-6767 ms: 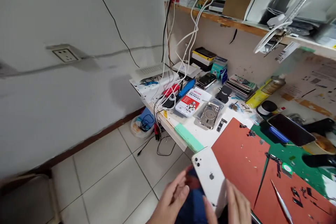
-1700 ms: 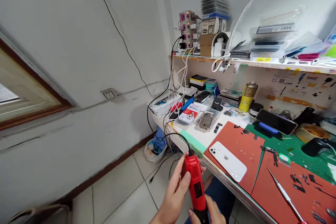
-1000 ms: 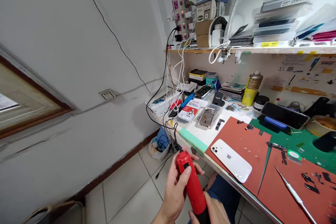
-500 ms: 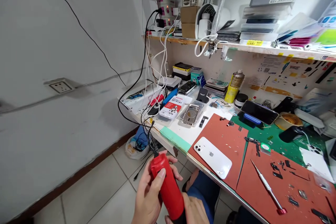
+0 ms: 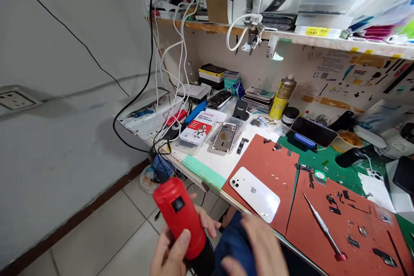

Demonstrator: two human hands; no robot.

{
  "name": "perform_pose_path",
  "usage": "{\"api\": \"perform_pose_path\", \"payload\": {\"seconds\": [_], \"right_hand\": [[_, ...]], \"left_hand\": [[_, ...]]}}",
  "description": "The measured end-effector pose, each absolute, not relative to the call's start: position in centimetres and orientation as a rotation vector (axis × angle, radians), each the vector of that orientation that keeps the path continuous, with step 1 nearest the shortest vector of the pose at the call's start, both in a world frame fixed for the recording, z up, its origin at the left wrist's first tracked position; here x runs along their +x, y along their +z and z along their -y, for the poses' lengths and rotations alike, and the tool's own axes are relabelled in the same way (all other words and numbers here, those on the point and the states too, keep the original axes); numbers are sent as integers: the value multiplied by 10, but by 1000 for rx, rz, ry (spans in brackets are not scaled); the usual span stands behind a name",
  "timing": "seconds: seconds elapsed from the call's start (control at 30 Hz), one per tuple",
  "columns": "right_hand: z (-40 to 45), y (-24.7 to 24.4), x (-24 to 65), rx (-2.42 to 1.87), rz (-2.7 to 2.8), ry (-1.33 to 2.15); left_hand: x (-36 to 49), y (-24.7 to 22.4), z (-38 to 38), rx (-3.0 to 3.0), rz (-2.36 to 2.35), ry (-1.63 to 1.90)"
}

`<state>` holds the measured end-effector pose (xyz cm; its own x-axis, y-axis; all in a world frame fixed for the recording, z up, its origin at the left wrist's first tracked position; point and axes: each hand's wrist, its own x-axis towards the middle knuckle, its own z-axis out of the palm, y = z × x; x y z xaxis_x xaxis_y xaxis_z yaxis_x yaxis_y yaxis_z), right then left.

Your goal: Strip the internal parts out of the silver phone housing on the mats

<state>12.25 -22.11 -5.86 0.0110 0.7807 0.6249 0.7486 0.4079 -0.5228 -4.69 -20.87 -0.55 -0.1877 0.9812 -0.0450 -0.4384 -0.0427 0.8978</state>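
Observation:
My left hand is wrapped around a red heat gun, a thick cylinder with a black switch and a cord at its upper end. Its black end points down toward my lap. My right hand is off the tool, to its right and above my leg, blurred but with fingers apart and nothing in them. On the red mat, just beyond my right hand, lies a white phone with its back up.
A silver screwdriver and small phone parts lie on the right mat. An opened phone housing and a boxed battery kit are further left. Cables hang beside the bench's left edge. A yellow spray can stands behind.
My right hand has let go of the heat gun and moved right. The heat gun has turned, so its switch now shows. The view has shifted.

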Motion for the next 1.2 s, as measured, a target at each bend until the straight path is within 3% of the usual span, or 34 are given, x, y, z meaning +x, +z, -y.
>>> {"api": "perform_pose_path", "payload": {"seconds": [0.13, 0.3, 0.5, 0.63, 0.77, 1.03, 1.2], "right_hand": [[192, -44, 190, -1552, 1994, -100], [175, -44, 209, -1589, 2062, 141], [169, 4, 223, -1693, 1577, 944], [179, 29, 224, -1379, 814, 1671], [193, 21, 219, -1145, 387, 1967], [207, 8, 219, -1137, 484, 1958], [216, -18, 240, -1518, 1107, 1406]], "left_hand": [[-54, 9, 189, 732, -979, 1658], [-50, 21, 175, 766, -866, 1735], [-53, 36, 165, 867, -777, 1735], [-56, 49, 154, 845, -727, 1784], [-57, 69, 131, 849, -648, 1863], [-49, 80, 96, 844, -511, 1863], [-43, 71, 88, 853, -465, 1842]]}}
